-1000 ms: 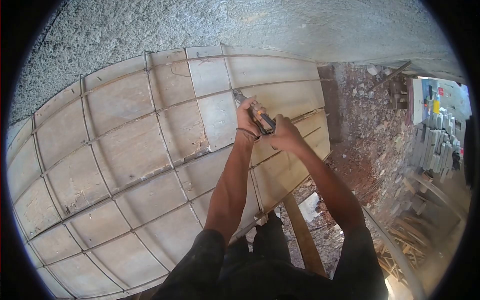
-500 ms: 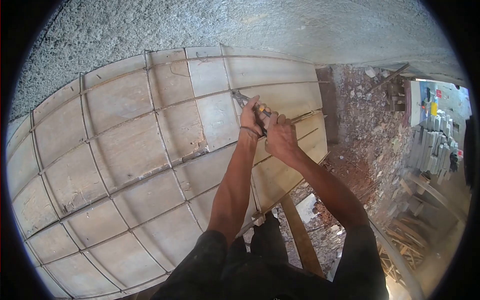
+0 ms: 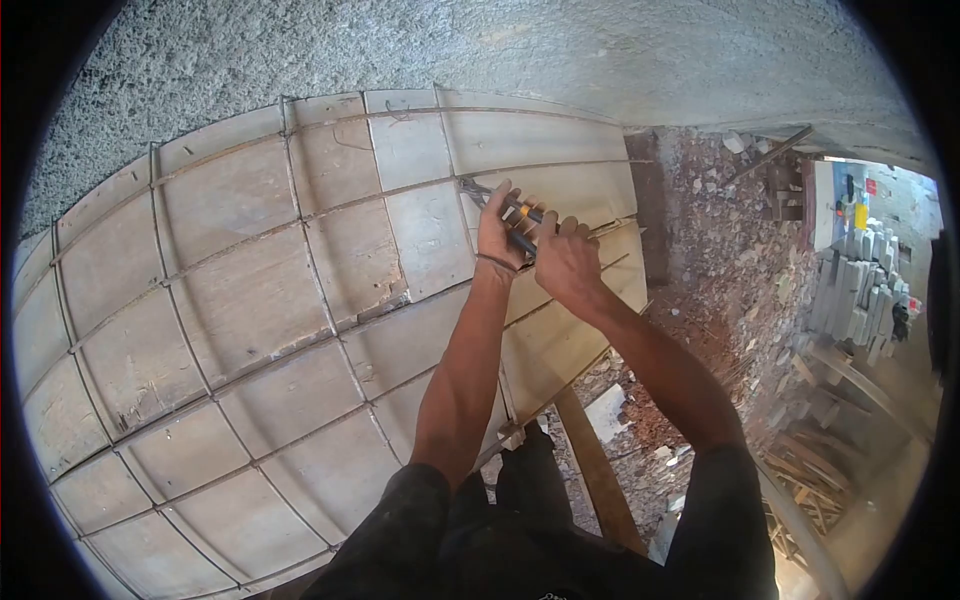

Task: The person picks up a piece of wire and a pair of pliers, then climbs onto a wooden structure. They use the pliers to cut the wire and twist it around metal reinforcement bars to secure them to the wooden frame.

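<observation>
Pliers with dark, yellow-banded handles (image 3: 527,212) reach toward a crossing of thin steel bars (image 3: 457,178) on a panelled surface (image 3: 420,230). Around the pliers, near their middle, my left hand (image 3: 497,228) is closed; a dark band circles its wrist. My right hand (image 3: 567,258) is closed at the handle ends, just right of the left hand. The jaws of the pliers are at the bar crossing; whether they grip a wire is too small to tell.
A rough grey wall (image 3: 400,50) runs along the top. Below the panels' right edge stands a wooden plank (image 3: 600,475). Rubble (image 3: 720,230) covers the ground at right, with stacked pale blocks (image 3: 865,290) and scrap wood (image 3: 810,470) further right.
The pliers' handles look further apart, and my right hand has shifted slightly right against the left one. The whole view has moved a little.
</observation>
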### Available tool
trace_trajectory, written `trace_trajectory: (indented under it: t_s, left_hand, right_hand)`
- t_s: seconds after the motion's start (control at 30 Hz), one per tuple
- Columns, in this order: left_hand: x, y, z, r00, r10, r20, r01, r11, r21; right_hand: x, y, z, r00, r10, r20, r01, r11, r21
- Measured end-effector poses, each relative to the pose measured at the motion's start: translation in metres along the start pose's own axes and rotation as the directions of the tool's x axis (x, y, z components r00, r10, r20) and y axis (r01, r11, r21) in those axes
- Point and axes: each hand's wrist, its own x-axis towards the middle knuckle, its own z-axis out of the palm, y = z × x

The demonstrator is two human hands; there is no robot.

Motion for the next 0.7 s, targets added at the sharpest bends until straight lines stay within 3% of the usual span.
trace_trajectory:
  t_s: [0.03,0.07,0.13,0.17,0.2,0.23,0.27,0.3,0.33,0.37,0.43,0.47,0.5,0.53,0.57,0.6,0.63,0.7]
  left_hand:
    - [0.002,0.001,0.001,1.000,0.007,-0.030,-0.005,0.997,0.077]
    - [0.010,-0.001,-0.004,1.000,0.008,-0.029,-0.006,0.997,0.071]
    - [0.030,-0.008,-0.019,0.995,0.042,-0.095,-0.020,0.975,0.222]
    - [0.029,-0.007,-0.022,0.995,0.038,-0.095,-0.016,0.976,0.216]
    - [0.028,-0.002,-0.024,1.000,0.003,0.000,-0.003,0.982,0.191]
    - [0.024,0.000,-0.028,0.995,-0.036,0.088,0.020,0.985,0.169]
    - [0.021,0.000,-0.032,0.995,-0.043,0.086,0.028,0.985,0.169]
    - [0.023,0.003,-0.034,0.980,-0.077,0.181,0.060,0.993,0.098]
    - [0.021,0.006,-0.039,0.958,-0.103,0.269,0.099,0.995,0.030]
    - [0.023,0.011,-0.040,0.925,-0.116,0.363,0.139,0.990,-0.036]
    - [0.032,0.014,-0.053,0.902,-0.147,0.407,0.187,0.980,-0.062]
    - [0.034,0.013,-0.058,0.878,-0.172,0.447,0.234,0.968,-0.087]
    - [0.019,0.011,-0.044,0.880,-0.172,0.443,0.235,0.968,-0.090]
    - [-0.009,0.008,-0.016,0.950,-0.137,0.282,0.167,0.982,-0.088]
    - [-0.013,0.006,-0.008,0.972,-0.116,0.205,0.136,0.987,-0.084]
    - [-0.015,0.003,-0.002,0.987,-0.096,0.126,0.106,0.992,-0.075]
    - [-0.005,-0.002,-0.010,0.996,-0.046,0.075,0.048,0.998,-0.030]
    - [0.008,-0.003,-0.012,1.000,0.011,0.027,-0.012,1.000,0.018]
  right_hand:
    - [-0.002,0.000,0.006,0.990,-0.031,-0.138,0.009,0.988,-0.155]
    - [-0.007,-0.001,0.006,0.990,-0.036,-0.136,0.013,0.987,-0.160]
    - [-0.016,-0.004,0.006,1.000,0.007,-0.014,-0.006,0.994,0.107]
    - [-0.012,0.005,0.004,1.000,0.008,-0.012,-0.007,0.995,0.100]
    - [0.002,0.020,-0.001,0.965,-0.095,0.245,-0.030,0.887,0.461]
    - [0.008,0.031,-0.001,0.858,-0.275,0.434,-0.163,0.655,0.738]
    - [0.002,0.014,-0.046,0.726,-0.093,0.681,-0.520,0.574,0.632]
    - [0.003,0.012,-0.045,0.731,-0.091,0.677,-0.517,0.574,0.635]
    - [0.001,0.010,-0.038,0.646,-0.241,0.725,-0.673,0.270,0.689]
    - [0.003,0.010,-0.030,0.582,-0.405,0.705,-0.782,-0.042,0.622]
    - [0.012,0.023,0.018,0.576,-0.415,0.704,-0.771,0.012,0.637]
    - [0.018,0.024,0.025,0.582,-0.309,0.752,-0.731,0.206,0.650]
    - [0.016,0.018,0.024,0.588,-0.254,0.768,-0.706,0.301,0.641]
    - [0.014,0.013,0.023,0.593,-0.199,0.781,-0.681,0.395,0.617]
    - [0.005,0.000,0.005,0.832,-0.003,0.555,-0.355,0.767,0.535]
    - [0.001,-0.004,-0.006,0.979,0.021,0.201,-0.059,0.980,0.188]
    - [-0.001,-0.003,-0.007,0.979,0.026,0.204,-0.065,0.981,0.185]
    - [0.001,-0.001,-0.009,0.999,0.013,0.036,-0.011,0.999,-0.052]
